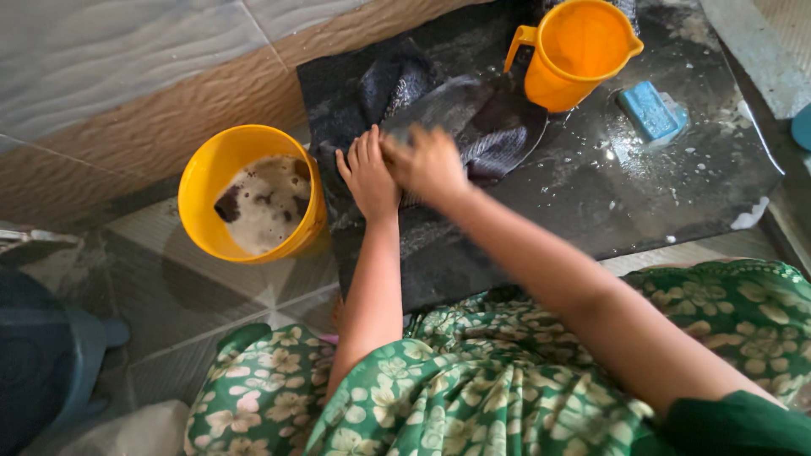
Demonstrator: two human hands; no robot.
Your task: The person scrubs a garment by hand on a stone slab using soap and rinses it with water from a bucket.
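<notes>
Cloth (473,118) dark, wet, crumpled

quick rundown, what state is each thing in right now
left hand: flat, pressing on the dark cloth
right hand: blurred, on the dark cloth
dark cloth: wet, crumpled on the stone slab
stone slab: wet, flecked with suds
yellow bucket: upright, holds foamy water
orange jug: upright on the slab, contents not visible
blue soap bar: lying flat, untouched
</notes>
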